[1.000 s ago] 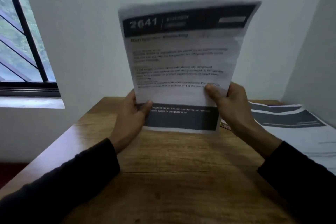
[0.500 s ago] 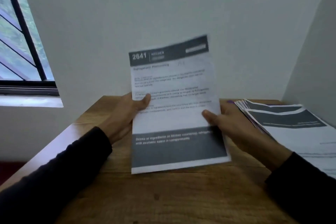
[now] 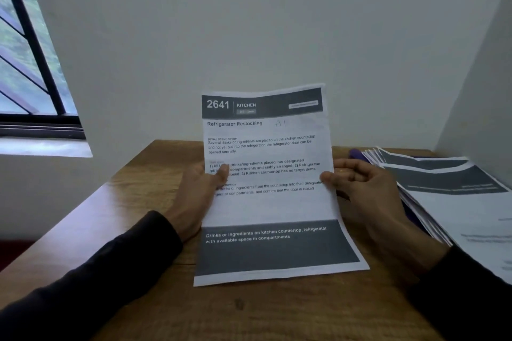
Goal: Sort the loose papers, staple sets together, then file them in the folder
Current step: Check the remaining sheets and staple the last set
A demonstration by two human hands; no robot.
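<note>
Sheet (image 3: 270, 202) pinched btwn left hand (image 3: 196, 194) & right hand (image 3: 365, 191).

Long black sleeves (image 3: 116, 266), bare hands (image 3: 194, 191).

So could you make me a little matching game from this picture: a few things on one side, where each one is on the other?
Things:
1. sheet
2. paper stack
3. window
4. table

Places:
a. far left, in the wall
b. right side of the table
c. beneath everything
d. held in both hands, centre

Pairs: 1-d, 2-b, 3-a, 4-c
</note>
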